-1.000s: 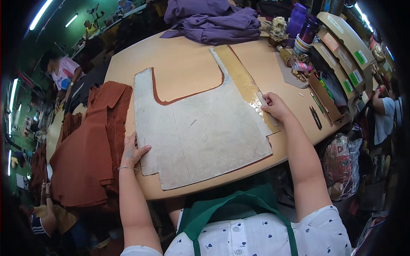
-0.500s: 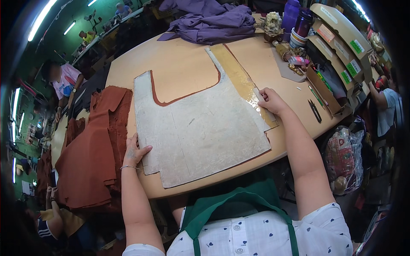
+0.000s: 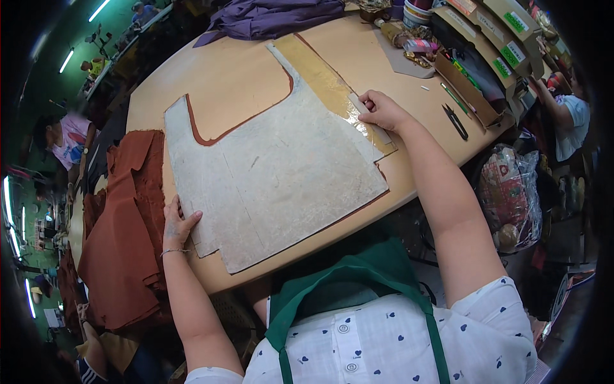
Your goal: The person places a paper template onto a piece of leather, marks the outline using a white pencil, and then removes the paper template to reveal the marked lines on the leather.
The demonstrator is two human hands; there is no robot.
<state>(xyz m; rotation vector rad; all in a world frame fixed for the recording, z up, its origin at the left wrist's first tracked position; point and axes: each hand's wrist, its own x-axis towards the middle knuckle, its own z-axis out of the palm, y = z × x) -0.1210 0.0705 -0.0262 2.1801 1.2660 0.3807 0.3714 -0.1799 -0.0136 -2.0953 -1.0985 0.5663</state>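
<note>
A large whitish-grey sewing pattern (image 3: pixel 288 166) with a deep curved cutout lies flat on the table, rust-brown fabric (image 3: pixel 206 142) showing along its edges. Along its right side runs a shiny yellow pattern strip (image 3: pixel 313 67). My right hand (image 3: pixel 384 112) pinches a narrow pale strip (image 3: pixel 378 131) at the outer edge of the yellow one, thumb and fingers together. At the pattern's lower left edge rests my left hand (image 3: pixel 179 224), its thumb spread away from the fingers and lying over the edge. Some of its fingertips are hard to make out.
Stacked rust-brown fabric (image 3: pixel 125 224) hangs over the table's left side. Purple cloth (image 3: pixel 272 18) is bunched at the back. Black thread snips (image 3: pixel 456 121), a green pencil (image 3: pixel 453 96) and a cardboard box (image 3: pixel 470 89) are to the right. Other people work at both sides.
My view has shifted, so the table and pattern appear farther left and slightly higher. Both hands keep about the same places on the pattern pieces.
</note>
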